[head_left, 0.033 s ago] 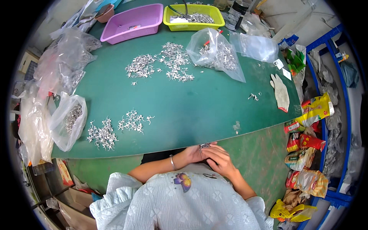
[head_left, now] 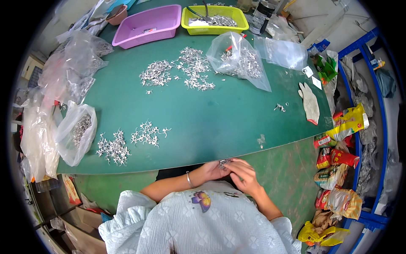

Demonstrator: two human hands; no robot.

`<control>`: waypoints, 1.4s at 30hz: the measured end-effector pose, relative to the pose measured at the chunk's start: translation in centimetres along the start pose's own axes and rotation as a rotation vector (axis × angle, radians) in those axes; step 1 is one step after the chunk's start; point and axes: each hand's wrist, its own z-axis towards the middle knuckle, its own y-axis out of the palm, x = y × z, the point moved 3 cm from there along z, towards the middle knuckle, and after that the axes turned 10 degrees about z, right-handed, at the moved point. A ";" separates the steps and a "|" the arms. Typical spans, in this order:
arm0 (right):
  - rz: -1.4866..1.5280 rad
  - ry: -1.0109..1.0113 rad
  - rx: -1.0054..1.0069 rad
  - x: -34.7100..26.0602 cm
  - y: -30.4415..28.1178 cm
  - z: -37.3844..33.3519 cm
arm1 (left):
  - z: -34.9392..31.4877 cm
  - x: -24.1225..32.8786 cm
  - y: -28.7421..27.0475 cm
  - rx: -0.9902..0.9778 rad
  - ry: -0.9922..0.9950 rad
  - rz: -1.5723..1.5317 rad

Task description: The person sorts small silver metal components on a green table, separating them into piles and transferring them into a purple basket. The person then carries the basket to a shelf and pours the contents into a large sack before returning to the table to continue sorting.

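Observation:
At the table's front edge, my left hand [head_left: 210, 171] is cupped around a few small silver metal pieces [head_left: 224, 163]. My right hand [head_left: 242, 174] meets it from the right, its fingertips closed at those same pieces. Whether a piece is pinched in the right fingers is too small to make out. Two small piles of similar curved, hooked metal parts, a left pile [head_left: 113, 148] and a looser pile [head_left: 149, 133], lie on the green table [head_left: 203, 114] left of my hands. Farther back are two larger piles, one compact [head_left: 156, 73] and one spread out [head_left: 194, 70].
Clear plastic bags of metal parts stand at the back [head_left: 243, 61] and at the left [head_left: 78, 133]. Behind are a purple basket [head_left: 148, 27] and a yellow-green basket [head_left: 215, 28] with pliers [head_left: 206, 16]. A white glove [head_left: 310, 103] lies right; blue shelving [head_left: 382, 127] stands beyond.
My right fingers have shifted slightly, and more of the metal pieces in my left hand now shows. The piles and bags are unchanged.

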 end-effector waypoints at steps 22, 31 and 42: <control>-0.443 0.070 0.411 5.6 -0.6 5.3 | 8.2 29.7 20.5 0.572 0.665 0.458; -0.503 0.111 0.416 5.6 -0.9 5.0 | 12.0 29.4 22.9 0.463 0.483 1.122; -0.227 0.107 0.225 5.1 -1.2 9.0 | 0.9 31.4 17.7 0.651 0.876 1.474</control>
